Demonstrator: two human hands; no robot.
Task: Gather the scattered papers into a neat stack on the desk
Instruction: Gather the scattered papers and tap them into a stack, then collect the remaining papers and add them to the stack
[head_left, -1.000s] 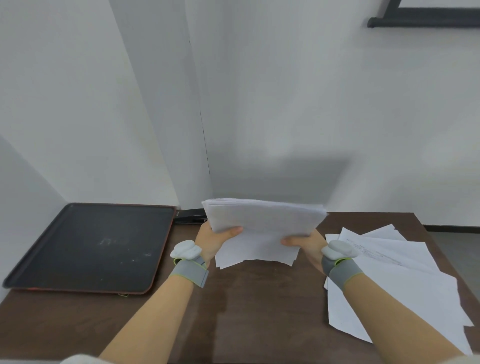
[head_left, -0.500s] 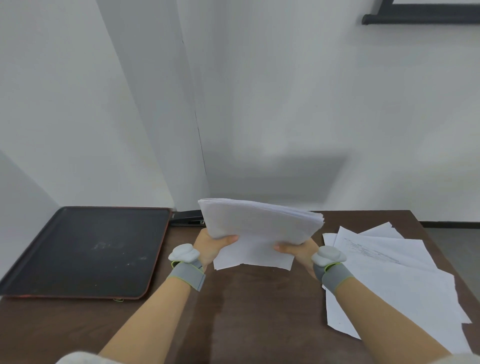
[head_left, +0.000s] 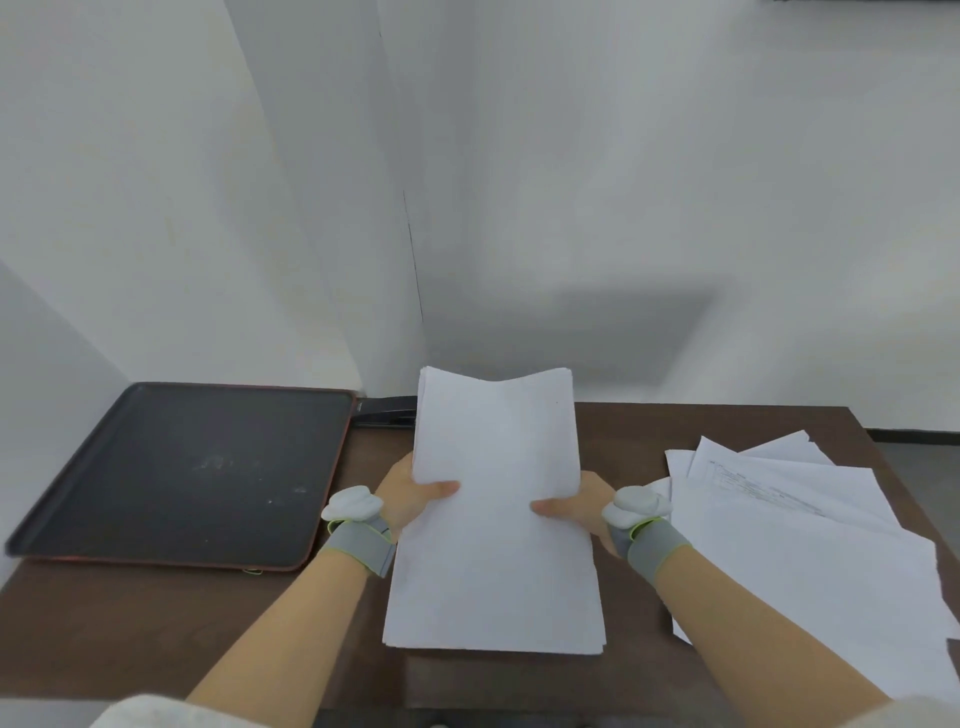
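White wall (head_left: 623, 156) across the whole upper half of the frame, with a corner seam running down just left of centre. Dark brown wooden desk (head_left: 156, 623) along the bottom half. Black tray (head_left: 182, 478) with a reddish rim at middle left, lying flat on the desk, its right edge near the left wrist. Thick stack of papers (head_left: 498, 519) at centre frame, edges fairly even, upper end lifted and slightly bowed, lower end low over the desk near the bottom centre; cannot tell whether that lower edge touches the wood. Loose sheets (head_left: 805, 545) fanned out at middle right, lying flat on the desk, overlapping one another at different angles, one with faint print near its top. Black stapler (head_left: 387, 413) just behind the stack's upper left corner, beside the tray, partly hidden by paper. Left hand (head_left: 410, 493) closed on the stack's left edge, thumb on top of the paper, fingers hidden beneath. Right hand (head_left: 576, 506) closed on the stack's right edge in the same way, thumb pressed on the top sheet, just beside the loose sheets. Grey bands (head_left: 358, 545) on both wrists, each with a small white device at the back of the hand.
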